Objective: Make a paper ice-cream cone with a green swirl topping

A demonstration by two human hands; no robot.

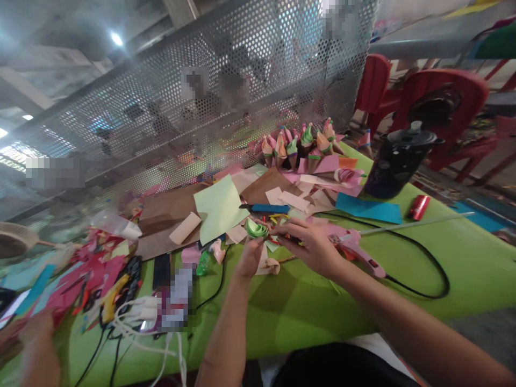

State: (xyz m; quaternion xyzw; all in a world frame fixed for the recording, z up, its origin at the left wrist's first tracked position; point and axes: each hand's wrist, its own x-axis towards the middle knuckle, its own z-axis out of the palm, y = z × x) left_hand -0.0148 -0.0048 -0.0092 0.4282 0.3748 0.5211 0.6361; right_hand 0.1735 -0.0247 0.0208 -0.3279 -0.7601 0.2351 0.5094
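Observation:
My left hand [251, 257] is closed around the lower part of a light green paper swirl [256, 229], whose curled layers show above the fingers. My right hand [312, 246] is just to the right of it, fingers bent and tips brought together. Whatever lies between those fingertips is too small to make out. Close by my right wrist lies a pink glue gun [365, 252] with a long clear glue stick [419, 223] sticking out of its back. Small paper scraps and a curled beige strip [269, 266] lie around my hands.
Finished paper ice-cream cones [292, 146] stand at the back. A dark tumbler [397, 161], a red cylinder [419, 207] and blue paper [368, 208] are on the right. White cables [141, 317] and a yellow-handled tool [114, 298] lie left, near another person's hand [38, 328].

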